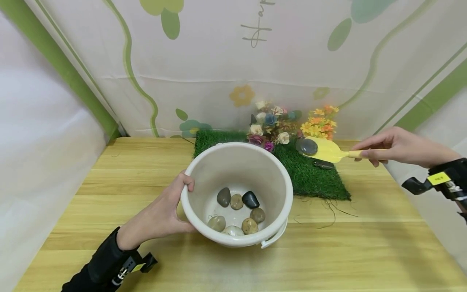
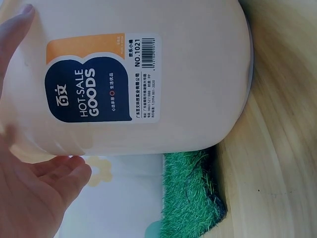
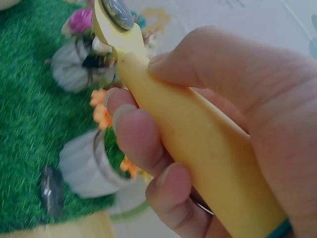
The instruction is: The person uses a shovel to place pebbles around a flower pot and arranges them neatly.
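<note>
A white bucket (image 1: 237, 154) stands tilted toward me on the table, several smooth stones (image 1: 250, 199) on its bottom. My left hand (image 1: 164, 209) grips its left rim, fingers hooked over the edge; in the left wrist view the bucket's printed label (image 2: 89, 84) faces the camera. My right hand (image 1: 394, 148) holds a small yellow shovel (image 1: 330, 150) by its handle, thumb on top and fingers curled beneath. On the shovel's blade lies a dark grey stone (image 1: 308, 147), above the green turf mat (image 1: 310, 182) and to the right of the bucket.
Behind the bucket, artificial roses (image 1: 270, 121) and orange-yellow flowers (image 1: 321, 123) stand on the mat in white pots (image 3: 81, 163). Another dark stone (image 1: 323, 164) lies on the mat under the shovel. A printed curtain (image 1: 204, 61) hangs along the back of the wooden table (image 1: 120, 178).
</note>
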{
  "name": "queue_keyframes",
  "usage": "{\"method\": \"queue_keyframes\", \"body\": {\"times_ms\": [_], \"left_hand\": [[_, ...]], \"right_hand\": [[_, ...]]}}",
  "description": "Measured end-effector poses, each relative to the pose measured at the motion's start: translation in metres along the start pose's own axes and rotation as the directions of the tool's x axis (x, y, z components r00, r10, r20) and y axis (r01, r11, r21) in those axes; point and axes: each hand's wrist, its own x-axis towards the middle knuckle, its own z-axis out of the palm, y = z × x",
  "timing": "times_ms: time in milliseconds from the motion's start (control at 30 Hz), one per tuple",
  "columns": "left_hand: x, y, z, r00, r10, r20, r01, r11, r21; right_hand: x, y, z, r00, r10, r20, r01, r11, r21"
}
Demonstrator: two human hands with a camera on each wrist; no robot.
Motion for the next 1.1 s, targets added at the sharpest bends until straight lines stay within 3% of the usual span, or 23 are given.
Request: {"method": "queue_keyframes", "body": {"times_ms": [133, 633, 1100], "left_hand": [[0.000, 0.000, 0.000, 1.000, -0.009, 0.008, 0.009, 1.000, 0.001], [0.000, 0.001, 0.000, 1.000, 0.020, -0.008, -0.020, 1.000, -0.005], [0.000, 0.001, -0.001, 1.000, -0.010, 0.009, 0.010, 1.000, 0.013]], "right_hand": [[-0.002, 0.018, 0.005, 0.999, 0.027, 0.024, -0.027, 1.000, 0.014], [-0.007, 0.062, 0.028, 0.997, 0.011, 0.071, -0.015, 0.998, 0.060], [0.003, 0.067, 0.045, 0.994, 0.093, 0.065, -0.096, 0.994, 0.043]]}}
